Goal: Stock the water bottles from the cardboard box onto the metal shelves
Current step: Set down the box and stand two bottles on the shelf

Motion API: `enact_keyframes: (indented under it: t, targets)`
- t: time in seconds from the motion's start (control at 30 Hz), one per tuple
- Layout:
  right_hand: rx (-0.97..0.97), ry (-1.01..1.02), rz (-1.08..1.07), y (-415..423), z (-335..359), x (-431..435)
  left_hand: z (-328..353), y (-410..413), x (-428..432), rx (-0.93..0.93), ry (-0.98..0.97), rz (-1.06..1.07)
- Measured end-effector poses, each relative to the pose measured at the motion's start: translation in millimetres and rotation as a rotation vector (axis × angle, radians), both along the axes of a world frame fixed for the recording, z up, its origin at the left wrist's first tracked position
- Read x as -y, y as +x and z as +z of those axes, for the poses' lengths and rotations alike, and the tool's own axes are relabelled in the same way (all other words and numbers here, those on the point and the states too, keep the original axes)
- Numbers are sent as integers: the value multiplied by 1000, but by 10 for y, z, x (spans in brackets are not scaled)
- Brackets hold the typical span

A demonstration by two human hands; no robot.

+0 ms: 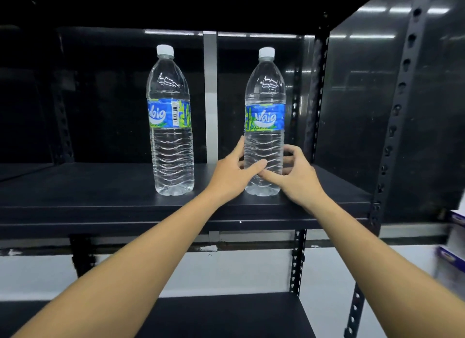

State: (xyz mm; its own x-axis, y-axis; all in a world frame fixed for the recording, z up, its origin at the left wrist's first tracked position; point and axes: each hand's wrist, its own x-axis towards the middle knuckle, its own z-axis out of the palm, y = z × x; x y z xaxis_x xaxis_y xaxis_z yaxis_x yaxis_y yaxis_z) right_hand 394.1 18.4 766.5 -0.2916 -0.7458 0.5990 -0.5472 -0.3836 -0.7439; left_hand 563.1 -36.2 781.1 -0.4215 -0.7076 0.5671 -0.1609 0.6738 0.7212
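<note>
we clasp bottle 1 (264, 116) low with left hand (231, 174) and right hand (298, 174); risk: uneven release could tip it into bottle 2 (171, 116), left of our hands.

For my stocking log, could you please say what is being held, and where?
Left hand and right hand grip the right clear blue-labelled plastic bottle by its ribbed lower body.

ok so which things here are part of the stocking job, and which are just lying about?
Job: right water bottle, held by left hand and right hand; left water bottle; metal shelf they stand on.
Lying about: blurred purple-and-white packages at the right edge.
</note>
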Motion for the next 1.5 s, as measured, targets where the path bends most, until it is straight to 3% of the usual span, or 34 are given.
enact_keyframes:
  t: [0.47,1.2,1.5]
  targets:
    - [-156,114,-30,-216,180,226,49,-58,473,-5,217,-117]
    - [-311,297,-123,-599,324,1487,109,-576,1481,223,42,142]
    - [-263,271,-111,-681,228,1753,26,-661,1750,138,95,130]
